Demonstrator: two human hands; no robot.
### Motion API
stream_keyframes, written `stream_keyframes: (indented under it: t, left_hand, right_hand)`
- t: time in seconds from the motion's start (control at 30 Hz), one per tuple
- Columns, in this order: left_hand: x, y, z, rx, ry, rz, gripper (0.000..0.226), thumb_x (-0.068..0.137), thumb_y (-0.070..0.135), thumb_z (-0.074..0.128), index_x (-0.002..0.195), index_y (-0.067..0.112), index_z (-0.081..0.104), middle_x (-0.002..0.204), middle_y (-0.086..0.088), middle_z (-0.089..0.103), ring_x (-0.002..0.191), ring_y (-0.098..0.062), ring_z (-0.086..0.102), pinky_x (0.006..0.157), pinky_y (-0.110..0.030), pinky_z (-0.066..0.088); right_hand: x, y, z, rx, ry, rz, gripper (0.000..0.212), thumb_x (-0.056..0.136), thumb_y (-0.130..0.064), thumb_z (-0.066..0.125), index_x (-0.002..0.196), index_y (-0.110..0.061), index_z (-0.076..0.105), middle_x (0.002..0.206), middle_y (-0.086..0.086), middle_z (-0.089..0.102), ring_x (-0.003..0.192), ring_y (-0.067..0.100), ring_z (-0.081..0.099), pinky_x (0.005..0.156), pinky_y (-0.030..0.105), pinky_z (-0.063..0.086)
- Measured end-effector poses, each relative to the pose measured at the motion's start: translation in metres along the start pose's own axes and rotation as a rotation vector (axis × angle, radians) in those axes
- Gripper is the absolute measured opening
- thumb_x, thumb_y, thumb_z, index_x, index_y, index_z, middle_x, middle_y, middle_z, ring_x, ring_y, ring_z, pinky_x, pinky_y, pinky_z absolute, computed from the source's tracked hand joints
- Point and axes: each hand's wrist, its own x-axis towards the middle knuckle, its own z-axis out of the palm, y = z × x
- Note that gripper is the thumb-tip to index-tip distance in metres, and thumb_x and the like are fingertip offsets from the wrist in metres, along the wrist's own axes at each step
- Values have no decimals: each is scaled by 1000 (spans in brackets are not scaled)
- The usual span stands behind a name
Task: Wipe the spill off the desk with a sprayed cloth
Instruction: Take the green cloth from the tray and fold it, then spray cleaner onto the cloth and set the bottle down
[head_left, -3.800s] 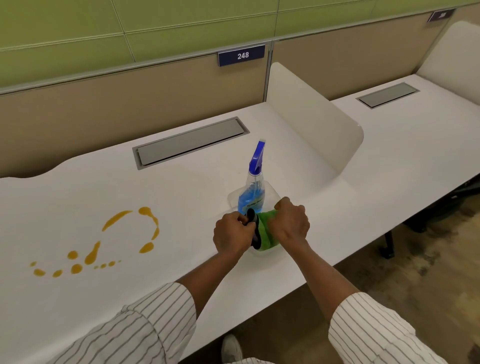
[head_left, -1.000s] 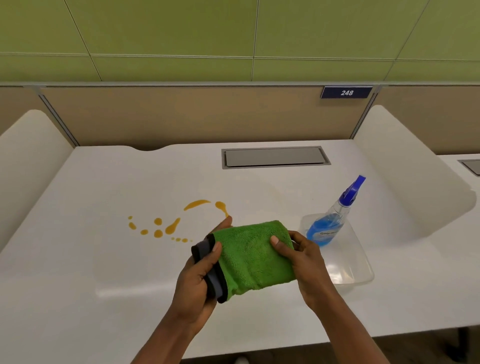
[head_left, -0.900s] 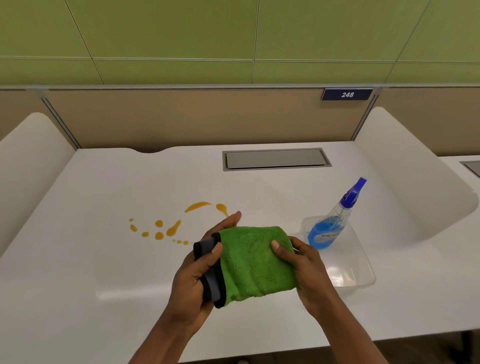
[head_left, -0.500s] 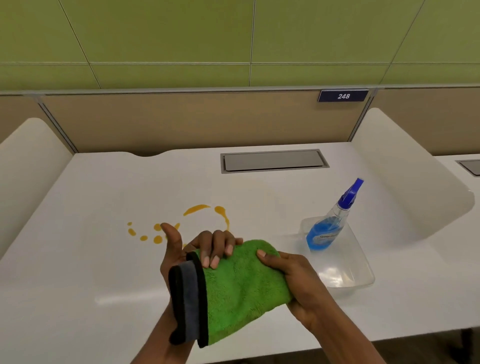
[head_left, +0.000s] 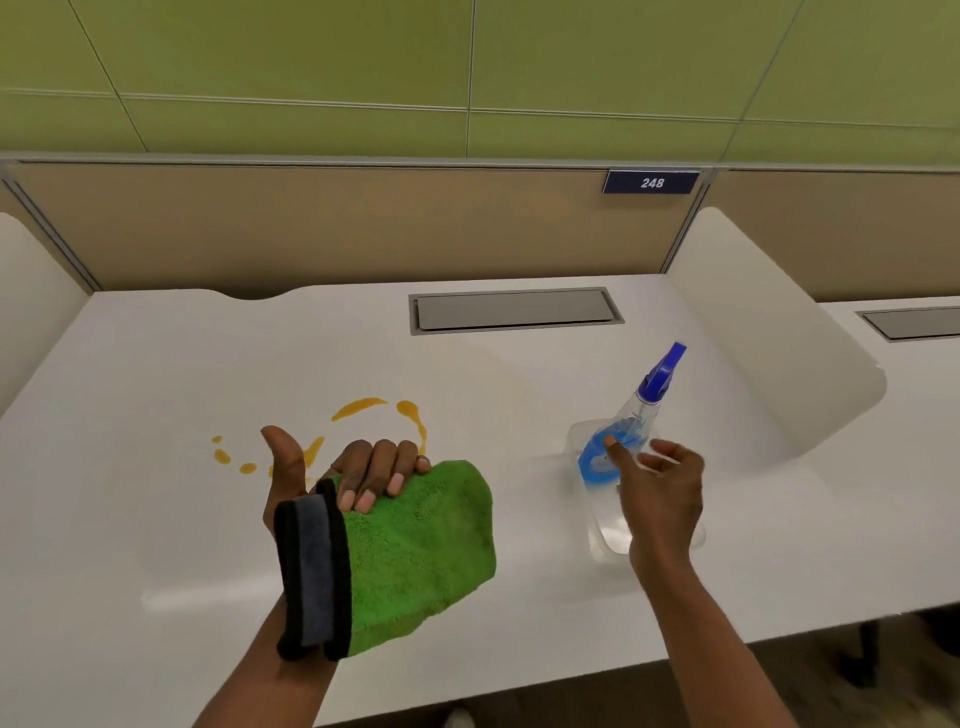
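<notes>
While the left hand (head_left: 332, 483) keeps its grip tight on the fluffy green cloth with a grey edge (head_left: 410, 551) above the white desk (head_left: 156, 374), the orange spill (head_left: 363, 410) sits just behind. The right hand (head_left: 660, 493) is open, near the clear spray bottle of blue liquid (head_left: 623, 436) in a clear plastic tray (head_left: 608, 540).

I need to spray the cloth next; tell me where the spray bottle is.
In the head view, the spray bottle stands in a clear plastic tray on the right side of the desk, just beyond the open right hand reaching toward it.

Head-worn view, facing forward and down, close above desk (head_left: 156, 374)
</notes>
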Motion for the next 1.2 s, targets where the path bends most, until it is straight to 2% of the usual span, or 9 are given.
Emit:
stream_keyframes:
  t: [0.1, 0.27, 0.4, 0.5, 0.7, 0.87, 0.97, 1.1, 1.2]
  left_hand:
    - [-3, 4, 10, -74, -44, 7, 79, 99, 83, 40, 63, 13, 39, 65, -7, 35, 79, -30, 43, 101, -46, 33]
    - [4, 9, 10, -18, -13, -14, 79, 96, 87, 38, 61, 16, 40, 65, -5, 35, 78, -27, 45, 101, -44, 34]
    - [3, 9, 5, -70, -25, -26, 82, 96, 90, 31, 61, 16, 40, 65, -3, 36, 79, -27, 45, 101, -43, 36]
    - [0, 12, 0, -41, 11, 16, 84, 95, 92, 28, 61, 17, 40, 64, -3, 35, 78, -26, 45, 101, -43, 37]
    - [-6, 19, -13, -65, 24, 77, 80, 94, 90, 36, 61, 17, 40, 64, -2, 35, 77, -26, 45, 100, -43, 38]
    - [-5, 21, -14, -95, 31, 92, 81, 93, 92, 34, 59, 18, 39, 63, -2, 34, 77, -26, 41, 98, -42, 39]
    - [-3, 24, -16, -77, 33, 109, 84, 93, 94, 26, 60, 17, 40, 64, -2, 34, 77, -26, 43, 99, -41, 39]
    - [-1, 31, -22, -41, 34, 121, 86, 92, 94, 21, 61, 16, 40, 65, -3, 36, 79, -26, 48, 101, -42, 38]
    - [1, 37, -28, -42, 35, 131, 85, 93, 93, 22, 62, 16, 40, 66, -3, 36, 80, -26, 49, 102, -42, 37]
  right_hand:
    - [32, 5, 4, 8, 38, -152, 77, 73, -45, 92, 130, -24, 45, 126, 5, 62, 113, 23, 65, 99, 50, 59]
    - [79, -9, 20, -33, -66, -334, 102, 75, -49, 91, 153, -22, 31, 145, 9, 56, 129, 25, 59, 107, 41, 52]
    - [93, -12, 35, -10, -84, -418, 78, 85, -42, 84, 147, -16, 46, 125, 10, 72, 109, 23, 69, 100, 29, 54]
    - [96, -5, 43, 53, -48, -458, 53, 96, -38, 75, 139, -15, 53, 102, 6, 71, 90, 18, 69, 102, 41, 58]
    - [105, 6, 50, 66, -4, -458, 73, 90, -74, 60, 134, -17, 50, 126, 9, 70, 101, 34, 73, 100, 55, 59]
    - [95, -17, 26, 56, 6, -717, 28, 96, -61, 66, 117, -54, 48, 122, 16, 68, 99, 36, 72, 94, 57, 61]
    - [77, -46, 8, 62, -87, -907, 24, 100, -52, 65, 117, -56, 48, 122, 13, 67, 88, 25, 72, 83, 42, 64]
    - [31, -86, -9, 115, -382, -871, 20, 93, -53, 60, 107, -40, 56, 100, -25, 67, 71, 2, 66, 72, 13, 57]
    - [-13, -100, -4, 108, -687, -824, 59, 90, -73, 58, 101, -15, 63, 88, -27, 71, 62, 10, 66, 63, 12, 56]
